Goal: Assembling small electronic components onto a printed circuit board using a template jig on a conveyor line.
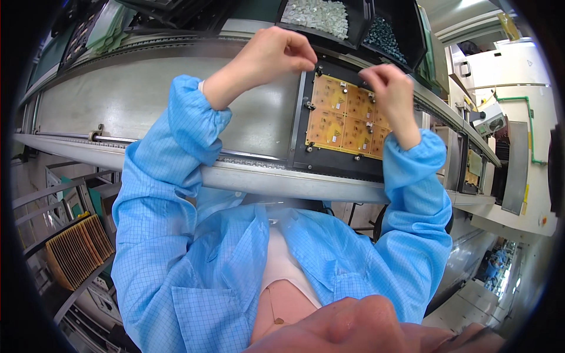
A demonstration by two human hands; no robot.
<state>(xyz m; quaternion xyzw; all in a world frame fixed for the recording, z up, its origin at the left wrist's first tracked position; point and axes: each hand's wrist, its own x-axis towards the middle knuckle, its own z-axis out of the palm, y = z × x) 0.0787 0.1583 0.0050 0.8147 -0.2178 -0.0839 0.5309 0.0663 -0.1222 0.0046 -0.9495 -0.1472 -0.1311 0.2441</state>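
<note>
An amber circuit board panel (pixel 325 120) lies in a black carrier frame (pixel 299 144) on the conveyor. Small black-and-white clips or posts stand around its edges, and a few white parts sit on it. Just off the panel's far left corner, my left hand (pixel 273 54) is raised with thumb and fingertips pinched together; anything between them is too small to make out. Above the panel's right side is my right hand (pixel 393 97), its fingers curled and slightly blurred, covering part of the board. Whether it holds a small part is hidden.
Beyond the conveyor stand a black bin of white parts (pixel 316 19) and one of dark bluish parts (pixel 385 38). A metal rail (pixel 282 177) runs along the near side. A slotted rack with brown boards (pixel 79 250) is at lower left. Pale machinery (pixel 512 73) stands right.
</note>
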